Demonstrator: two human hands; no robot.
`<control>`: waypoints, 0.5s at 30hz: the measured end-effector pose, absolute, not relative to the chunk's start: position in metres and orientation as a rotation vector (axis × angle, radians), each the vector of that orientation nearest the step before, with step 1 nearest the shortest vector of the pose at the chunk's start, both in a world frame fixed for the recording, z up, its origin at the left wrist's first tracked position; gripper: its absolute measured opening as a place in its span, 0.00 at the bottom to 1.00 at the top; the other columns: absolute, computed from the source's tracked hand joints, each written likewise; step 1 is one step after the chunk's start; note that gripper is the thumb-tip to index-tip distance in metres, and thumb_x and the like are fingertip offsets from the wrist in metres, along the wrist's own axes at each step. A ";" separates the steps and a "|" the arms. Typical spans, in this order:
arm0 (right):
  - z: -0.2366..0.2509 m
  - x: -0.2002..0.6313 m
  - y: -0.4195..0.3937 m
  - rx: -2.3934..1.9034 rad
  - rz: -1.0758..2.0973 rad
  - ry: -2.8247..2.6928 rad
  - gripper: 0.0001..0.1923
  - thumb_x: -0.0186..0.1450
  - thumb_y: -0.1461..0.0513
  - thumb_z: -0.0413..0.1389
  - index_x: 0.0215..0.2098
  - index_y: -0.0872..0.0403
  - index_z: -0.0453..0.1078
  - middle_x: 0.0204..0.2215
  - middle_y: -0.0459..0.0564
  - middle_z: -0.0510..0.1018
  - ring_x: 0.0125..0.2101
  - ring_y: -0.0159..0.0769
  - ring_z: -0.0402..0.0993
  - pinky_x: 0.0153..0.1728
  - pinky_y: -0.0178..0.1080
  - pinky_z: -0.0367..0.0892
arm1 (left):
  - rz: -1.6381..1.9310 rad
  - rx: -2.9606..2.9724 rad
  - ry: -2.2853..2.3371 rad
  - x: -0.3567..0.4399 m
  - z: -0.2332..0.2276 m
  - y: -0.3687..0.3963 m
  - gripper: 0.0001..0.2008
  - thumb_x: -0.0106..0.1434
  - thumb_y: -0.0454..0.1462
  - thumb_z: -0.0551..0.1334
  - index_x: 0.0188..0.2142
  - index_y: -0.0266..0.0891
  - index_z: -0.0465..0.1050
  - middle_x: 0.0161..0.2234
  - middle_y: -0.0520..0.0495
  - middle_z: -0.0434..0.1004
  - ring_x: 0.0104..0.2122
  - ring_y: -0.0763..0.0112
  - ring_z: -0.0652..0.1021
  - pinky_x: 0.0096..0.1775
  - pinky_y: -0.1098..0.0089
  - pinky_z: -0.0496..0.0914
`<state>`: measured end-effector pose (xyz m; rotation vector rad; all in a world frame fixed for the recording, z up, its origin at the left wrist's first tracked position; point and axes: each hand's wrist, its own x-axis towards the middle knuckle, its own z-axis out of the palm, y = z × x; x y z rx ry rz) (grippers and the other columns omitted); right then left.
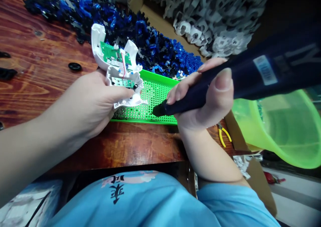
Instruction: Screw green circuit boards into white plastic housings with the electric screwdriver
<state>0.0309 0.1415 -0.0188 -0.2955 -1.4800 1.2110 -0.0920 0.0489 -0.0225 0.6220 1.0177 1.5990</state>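
My left hand (96, 98) is closed on an opened white plastic controller shell (126, 101), thumb pressed over its lower part. Inside the shell show a green circuit board (110, 53), a smaller board and thin red and white wires. My right hand (200, 96) wraps round a dark electric screwdriver (230, 69), which points down and left. Its tip is over a bright green perforated tray (156, 73), to the right of the shell and apart from it. Small screws (132, 113) sit in the tray's holes, with a loose heap near the shell. I cannot tell whether the tip touches a screw.
Behind the tray lies a long heap of blue and black plastic parts (140, 29). A cardboard box (150, 12) of white parts stands beyond. At right are yellow-handled pliers (223, 135) and a translucent green basin (288, 130). A black disc (75, 66) lies on the wooden table (45, 53).
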 end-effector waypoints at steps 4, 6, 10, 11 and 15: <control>-0.015 0.035 0.137 -0.293 1.278 -1.483 0.12 0.61 0.51 0.59 0.32 0.47 0.62 0.13 0.35 0.67 0.10 0.29 0.64 0.10 0.33 0.56 | 1.593 0.639 0.970 -0.092 -0.023 0.046 0.30 0.47 0.16 0.52 0.46 0.32 0.76 0.50 0.45 0.79 0.55 0.58 0.74 0.57 0.58 0.66; -0.014 0.038 0.135 -0.340 1.305 -1.549 0.11 0.63 0.51 0.57 0.32 0.47 0.61 0.14 0.36 0.67 0.12 0.30 0.66 0.13 0.35 0.60 | 1.590 0.634 0.965 -0.092 -0.021 0.046 0.29 0.48 0.16 0.52 0.45 0.33 0.76 0.50 0.46 0.79 0.55 0.58 0.74 0.58 0.58 0.65; -0.017 0.040 0.135 -0.249 1.247 -1.599 0.15 0.61 0.50 0.59 0.33 0.46 0.59 0.13 0.33 0.65 0.11 0.28 0.63 0.13 0.33 0.59 | 1.558 0.612 1.067 -0.089 -0.013 0.045 0.26 0.50 0.16 0.52 0.45 0.29 0.77 0.47 0.44 0.81 0.54 0.56 0.75 0.59 0.54 0.64; -0.017 0.039 0.135 -0.252 1.244 -1.595 0.15 0.61 0.49 0.59 0.33 0.46 0.59 0.12 0.33 0.64 0.10 0.27 0.62 0.13 0.32 0.59 | 1.561 0.609 1.091 -0.089 -0.012 0.045 0.27 0.50 0.16 0.52 0.45 0.28 0.76 0.46 0.44 0.82 0.53 0.56 0.76 0.59 0.54 0.64; -0.012 0.039 0.137 -0.270 1.263 -1.469 0.11 0.61 0.52 0.59 0.31 0.48 0.63 0.12 0.35 0.67 0.10 0.28 0.63 0.11 0.32 0.60 | 1.607 0.585 1.110 -0.088 -0.011 0.044 0.27 0.51 0.16 0.54 0.49 0.27 0.73 0.46 0.43 0.82 0.48 0.59 0.79 0.56 0.55 0.68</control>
